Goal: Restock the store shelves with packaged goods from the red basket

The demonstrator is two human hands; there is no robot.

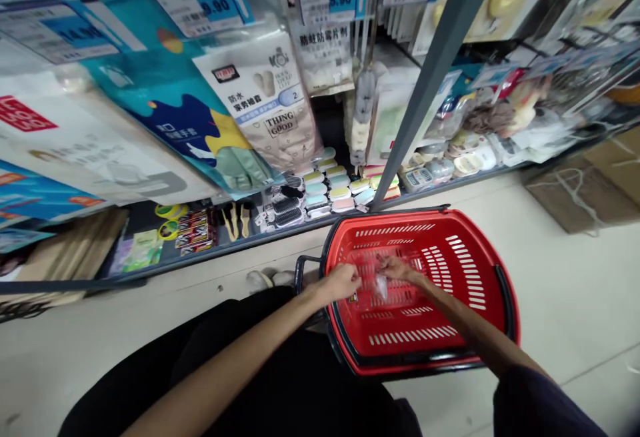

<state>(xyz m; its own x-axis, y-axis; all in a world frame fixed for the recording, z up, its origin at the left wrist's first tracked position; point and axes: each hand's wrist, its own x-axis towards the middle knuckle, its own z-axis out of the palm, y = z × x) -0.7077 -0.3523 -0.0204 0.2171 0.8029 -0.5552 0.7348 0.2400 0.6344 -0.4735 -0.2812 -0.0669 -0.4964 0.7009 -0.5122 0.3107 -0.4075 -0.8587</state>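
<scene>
A red shopping basket (430, 338) with slotted walls and black handles stands on the floor before me. My left hand (341, 282) is over its left end, the fingers curled closed. Just under those fingers shows a small item with a dark and yellow label (353, 297); whether the hand grips it is unclear. Inside the basket, my right hand (397, 269) is closed, with a small clear plastic packet (381, 287) hanging below its fingertips. The packet is blurred, so its contents cannot be made out.
A shelf rack with a grey upright post (425, 103) runs along the far side. Packaged household gloves (270, 90) hang there above several hairbrushes (287, 211). Cardboard boxes (575, 197) sit on the floor at right. My dark-clothed legs (240, 363) are beside the basket.
</scene>
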